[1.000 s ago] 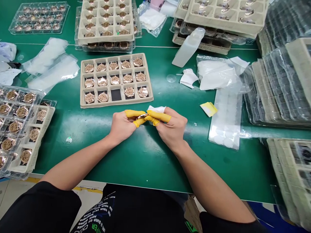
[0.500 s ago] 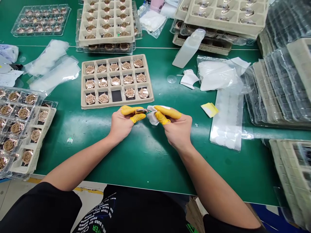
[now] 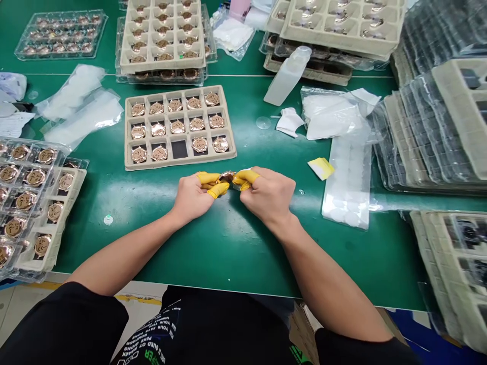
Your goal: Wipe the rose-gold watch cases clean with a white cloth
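Observation:
A small rose-gold round piece sits between both hands, just above the green table. My left hand pinches its left edge with thumb and forefinger in yellow finger cots. My right hand, also in yellow cots, is closed against its right side, with a scrap of white cloth barely showing under the fingers. Just beyond the hands lies a beige tray of matching rose-gold pieces, with one empty pocket in its front row.
More filled trays lie at the left edge and stacked trays at the back. A white bottle, white cloths in a bag and a yellow scrap lie to the right. Clear lids pile up far right.
My right hand came back in against the piece and its fingers curled shut; the white cloth, plainly showing half a second ago, is now nearly hidden. Both hands sank slightly toward me.

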The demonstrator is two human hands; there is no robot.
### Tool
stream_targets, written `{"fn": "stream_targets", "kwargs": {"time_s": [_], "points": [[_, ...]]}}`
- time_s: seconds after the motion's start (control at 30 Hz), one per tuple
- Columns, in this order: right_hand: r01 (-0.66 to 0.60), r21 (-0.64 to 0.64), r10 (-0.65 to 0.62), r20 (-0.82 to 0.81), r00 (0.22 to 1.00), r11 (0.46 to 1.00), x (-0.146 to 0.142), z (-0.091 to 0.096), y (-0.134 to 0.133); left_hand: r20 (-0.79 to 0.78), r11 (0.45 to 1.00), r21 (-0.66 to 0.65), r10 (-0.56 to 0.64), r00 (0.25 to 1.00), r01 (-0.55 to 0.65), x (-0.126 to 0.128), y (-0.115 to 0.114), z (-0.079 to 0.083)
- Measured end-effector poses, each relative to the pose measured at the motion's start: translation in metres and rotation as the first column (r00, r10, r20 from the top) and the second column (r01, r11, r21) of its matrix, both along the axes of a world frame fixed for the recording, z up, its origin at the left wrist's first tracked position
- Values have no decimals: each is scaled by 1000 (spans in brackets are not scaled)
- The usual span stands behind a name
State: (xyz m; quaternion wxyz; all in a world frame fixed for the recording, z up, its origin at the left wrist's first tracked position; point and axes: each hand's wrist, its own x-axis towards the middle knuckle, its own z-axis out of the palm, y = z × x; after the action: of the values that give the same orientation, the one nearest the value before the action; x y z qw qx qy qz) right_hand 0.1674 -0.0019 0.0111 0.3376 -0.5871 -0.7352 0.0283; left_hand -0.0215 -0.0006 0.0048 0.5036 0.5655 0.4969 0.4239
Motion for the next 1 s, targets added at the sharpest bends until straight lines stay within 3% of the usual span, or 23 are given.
{"fn": "stream_targets", "kwargs": {"time_s": [0.1,0.17,0.23,0.33,0.4,0.47,0.57,0.7,0.77,0.87,0.93,1.0], "points": [[77,2,-75,-198,977,997,6,1,1,230,969,-247,44,972,15,1,6,5],[140,-31,-140,-398,906,990,13,3,2,283,963,-269,91,955,-12,0,12,7],[195,-48,-194,-478,857,980,21,6,4,283,977,-205,123,951,-65,-5,19,7],[218,-12,-206,-381,901,976,30,10,5,170,978,2,206,964,-210,-22,33,4],[200,8,-188,-309,932,980,32,14,3,-9,945,167,288,958,-282,-41,45,5],[175,4,-166,-289,943,985,32,18,0,-258,925,285,327,909,-252,-63,59,9],[109,-49,-118,-290,950,993,29,23,-2,-615,964,257,217,758,-67,-86,83,20],[39,-100,-65,-276,959,994,25,26,-4,-857,988,106,33,515,113,-87,103,39],[22,-131,-62,-311,948,991,25,28,-4,-909,990,111,68,412,82,-82,102,51],[-72,-281,-67,-455,888,957,32,33,-3,-963,992,127,129,237,-24,-82,91,69],[-52,-361,-129,-461,878,931,39,38,-2,-995,998,44,47,87,-34,-87,85,78],[55,-366,-221,-429,876,929,45,42,0,-998,998,-59,-59,-27,7,-96,84,82]]}}
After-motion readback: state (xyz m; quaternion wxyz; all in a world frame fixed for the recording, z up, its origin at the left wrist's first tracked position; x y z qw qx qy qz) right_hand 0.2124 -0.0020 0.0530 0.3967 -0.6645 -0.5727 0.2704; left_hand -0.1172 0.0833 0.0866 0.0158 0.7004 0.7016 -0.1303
